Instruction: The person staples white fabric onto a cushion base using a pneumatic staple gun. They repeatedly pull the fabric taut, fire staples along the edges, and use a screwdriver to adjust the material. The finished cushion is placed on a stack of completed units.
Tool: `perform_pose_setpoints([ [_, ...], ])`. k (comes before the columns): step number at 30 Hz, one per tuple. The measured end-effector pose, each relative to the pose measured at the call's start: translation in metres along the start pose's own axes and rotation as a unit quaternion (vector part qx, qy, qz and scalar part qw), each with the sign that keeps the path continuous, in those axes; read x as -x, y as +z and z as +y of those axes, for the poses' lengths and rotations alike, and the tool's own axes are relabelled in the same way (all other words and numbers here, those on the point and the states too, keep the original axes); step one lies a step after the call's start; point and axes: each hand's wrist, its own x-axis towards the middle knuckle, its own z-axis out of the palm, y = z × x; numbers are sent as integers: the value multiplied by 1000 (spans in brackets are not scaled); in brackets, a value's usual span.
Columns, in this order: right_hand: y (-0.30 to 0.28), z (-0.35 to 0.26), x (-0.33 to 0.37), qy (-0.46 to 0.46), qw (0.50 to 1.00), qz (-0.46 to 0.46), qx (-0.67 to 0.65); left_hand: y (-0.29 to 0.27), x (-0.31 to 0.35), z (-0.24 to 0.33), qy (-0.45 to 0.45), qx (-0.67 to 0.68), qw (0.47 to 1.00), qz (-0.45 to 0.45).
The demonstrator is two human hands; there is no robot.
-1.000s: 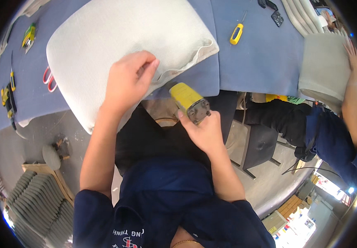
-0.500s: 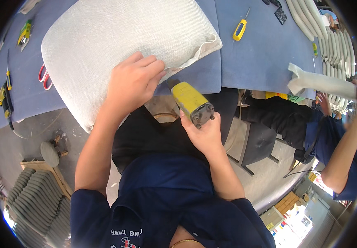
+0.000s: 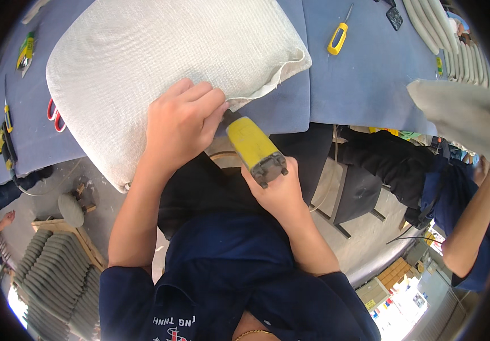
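A large cushion (image 3: 125,62) covered in pale woven fabric lies on the blue-grey table. Along its near right side the fabric edge (image 3: 273,82) is loose and folded, with frayed threads. My left hand (image 3: 185,119) is closed on the cushion's near edge, its fingers pinching the fabric. My right hand (image 3: 279,190) is wrapped round a yellow and black staple gun (image 3: 250,142). The tool's dark nose meets the cushion edge just beside my left fingertips; the exact contact point is hidden.
On the table (image 3: 364,85) lie a yellow screwdriver (image 3: 337,38), red-handled scissors (image 3: 56,116) and another tool with a hose (image 3: 7,148) at left. At right a co-worker's arm (image 3: 472,221) is beside a pale fabric-covered piece (image 3: 455,113). Stacked grey pads (image 3: 57,278) stand lower left.
The staple gun has moved slightly left, and its nose is now closer to my left fingers. The co-worker's pale piece has turned. Another person's hand has appeared at the far left.
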Motion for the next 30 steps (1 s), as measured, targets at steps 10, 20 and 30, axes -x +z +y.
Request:
perform_pose_setpoints([
  [10, -1, 0, 1, -37, 998, 47, -26, -22, -4, 2, 12, 35, 999, -27],
  [20, 7, -1, 6, -57, 998, 27, 19, -15, 3, -4, -9, 43, 999, -17],
  [30, 17, 0, 1, -10, 1000, 20, 2, -5, 5, -5, -3, 34, 999, -17],
])
